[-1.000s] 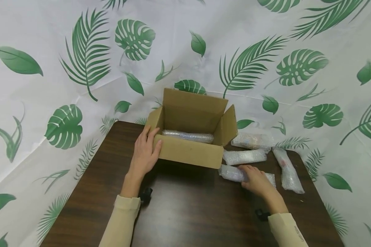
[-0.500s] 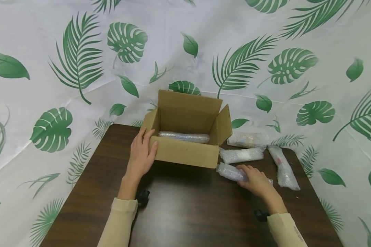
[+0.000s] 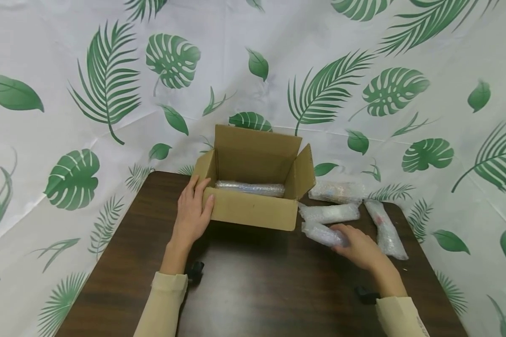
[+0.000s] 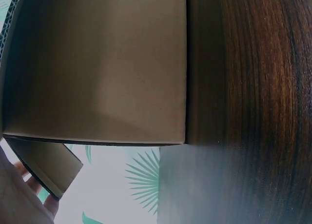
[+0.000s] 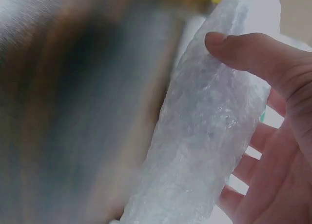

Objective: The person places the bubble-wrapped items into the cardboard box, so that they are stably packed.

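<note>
An open cardboard box (image 3: 253,210) stands on the dark wooden table. My left hand (image 3: 191,210) holds its left flap at the near corner; the left wrist view has the fingers (image 4: 34,185) behind that flap (image 4: 53,168). Inside the box lies a bubble-wrapped package (image 3: 250,188). Right of the box, my right hand (image 3: 358,245) grips another bubble-wrapped package (image 3: 324,234), its far end tipped toward the box. In the right wrist view the thumb (image 5: 253,50) presses on this package (image 5: 195,131) and the fingers go behind it. What the wrap contains cannot be made out.
Beside the box on the right lie a bubble-wrapped package (image 3: 333,213), a second package (image 3: 339,191) at the table's back edge and a third package (image 3: 385,229) near the right edge. A leaf-patterned sheet (image 3: 236,70) hangs behind the table (image 3: 253,290).
The head view has shifted slightly. My right hand has drawn its package up off the table and a little to the right. My left hand keeps its hold on the box.
</note>
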`<action>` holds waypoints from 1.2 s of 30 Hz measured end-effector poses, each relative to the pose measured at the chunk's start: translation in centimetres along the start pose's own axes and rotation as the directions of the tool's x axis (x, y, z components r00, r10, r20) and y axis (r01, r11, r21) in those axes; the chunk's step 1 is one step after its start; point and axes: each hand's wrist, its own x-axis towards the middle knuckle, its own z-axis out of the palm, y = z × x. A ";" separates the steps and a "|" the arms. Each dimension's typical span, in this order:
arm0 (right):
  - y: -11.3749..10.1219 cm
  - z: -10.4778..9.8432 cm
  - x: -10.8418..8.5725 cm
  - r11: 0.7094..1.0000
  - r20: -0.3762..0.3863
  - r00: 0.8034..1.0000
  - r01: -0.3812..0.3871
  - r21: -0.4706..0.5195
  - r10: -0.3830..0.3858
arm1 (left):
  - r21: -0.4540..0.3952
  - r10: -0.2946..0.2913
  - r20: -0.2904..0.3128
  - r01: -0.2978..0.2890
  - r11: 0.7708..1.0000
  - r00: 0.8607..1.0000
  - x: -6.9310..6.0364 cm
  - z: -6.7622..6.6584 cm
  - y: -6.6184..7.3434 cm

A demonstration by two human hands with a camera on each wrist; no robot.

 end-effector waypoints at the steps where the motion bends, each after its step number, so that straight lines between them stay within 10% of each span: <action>1: 0.0 -0.4 -0.1 1.000 -0.003 1.000 0.011 0.019 -0.010 | 0.000 -0.001 -0.001 0.001 1.000 1.000 0.0 0.0 0.0; 7: 0.1 -2.6 -0.3 0.993 -0.023 1.000 0.012 0.119 -0.009 | 0.000 -0.014 0.003 0.014 1.000 1.000 -0.3 0.0 0.0; 17: -0.8 -7.0 -0.2 0.987 -0.073 0.984 -0.162 -0.003 0.162 | -0.014 -0.029 0.014 0.029 0.999 0.999 -0.5 -0.1 -0.2; 36: -5.3 -13.7 2.5 0.994 -0.192 0.976 -0.111 -0.022 0.105 | -0.015 -0.010 0.002 0.010 1.000 1.000 -0.2 -0.2 0.1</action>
